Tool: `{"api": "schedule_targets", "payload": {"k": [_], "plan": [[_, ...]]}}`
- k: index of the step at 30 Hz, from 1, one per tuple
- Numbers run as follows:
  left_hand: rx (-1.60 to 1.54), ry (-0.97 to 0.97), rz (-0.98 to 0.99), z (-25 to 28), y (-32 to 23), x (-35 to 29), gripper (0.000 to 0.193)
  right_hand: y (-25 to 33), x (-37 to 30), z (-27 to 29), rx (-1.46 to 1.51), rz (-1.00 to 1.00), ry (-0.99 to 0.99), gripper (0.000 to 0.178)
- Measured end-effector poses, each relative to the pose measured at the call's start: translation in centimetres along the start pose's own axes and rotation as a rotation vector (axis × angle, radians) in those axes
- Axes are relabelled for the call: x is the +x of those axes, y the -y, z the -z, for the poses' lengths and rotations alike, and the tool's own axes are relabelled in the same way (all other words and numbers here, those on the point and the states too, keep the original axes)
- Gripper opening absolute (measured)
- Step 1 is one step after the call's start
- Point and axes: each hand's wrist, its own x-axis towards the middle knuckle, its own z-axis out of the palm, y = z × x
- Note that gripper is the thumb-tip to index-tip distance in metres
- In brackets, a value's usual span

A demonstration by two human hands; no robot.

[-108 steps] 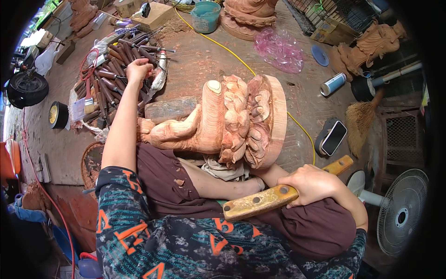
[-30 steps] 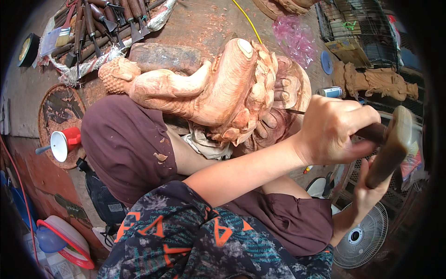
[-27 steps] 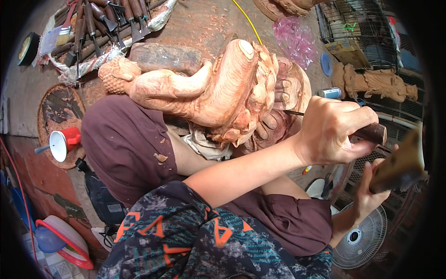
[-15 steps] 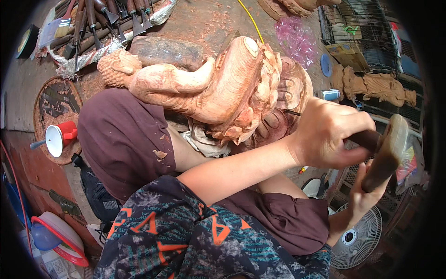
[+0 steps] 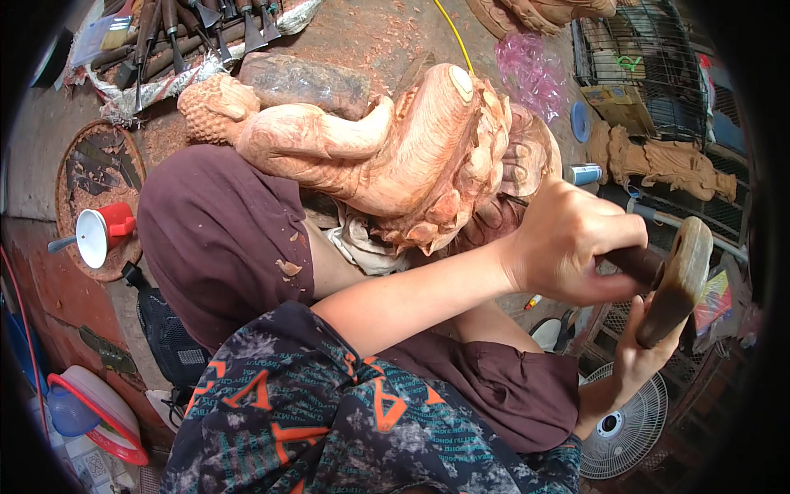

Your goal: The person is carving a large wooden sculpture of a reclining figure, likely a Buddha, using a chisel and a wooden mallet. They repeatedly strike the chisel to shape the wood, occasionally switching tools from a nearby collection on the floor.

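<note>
A pale reddish wooden carving of a figure (image 5: pixel 329 152) lies on its side in front of me, its curly-haired head to the left. Carved petals (image 5: pixel 469 181) and a rounded base are at its right end. My left hand (image 5: pixel 576 239) is closed round the dark handle of a chisel (image 5: pixel 634 265), beside the base. Hand and forearm hide the blade. At the handle's right end is a worn wooden mallet (image 5: pixel 681 284). My right hand (image 5: pixel 654 346) is closed on the mallet from below, its fingers partly hidden behind it.
Many chisels (image 5: pixel 206 29) lie on a cloth at the back left. A red mug (image 5: pixel 104 233) sits on a round tray (image 5: pixel 70 193) of wood chips. Another carving (image 5: pixel 658 165), a wire cage (image 5: pixel 646 62) and a fan (image 5: pixel 623 424) are on the right. Pink plastic (image 5: pixel 531 78) lies behind.
The view has shifted slightly. My left hand, the chisel and the mallet sit a little further left and lower in the picture. Both hands keep their grips.
</note>
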Motion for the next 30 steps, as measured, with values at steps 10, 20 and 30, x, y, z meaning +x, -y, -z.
{"api": "schedule_targets", "payload": {"k": [10,20,30], "plan": [[0.071,0.057,-0.14,-0.2,-1.3,0.1,0.027,1.2,0.5,-0.7,0.184,-0.017,0.016,0.059],[0.271,-0.078,-0.044,-1.4,-0.8,-0.1,0.041,4.2,1.7,-0.8,0.174,-0.077,-0.02,0.067],[0.093,-0.197,-0.026,0.2,-0.3,0.3,0.03,3.1,1.6,-1.1,-0.071,-0.042,-0.054,0.066]]}}
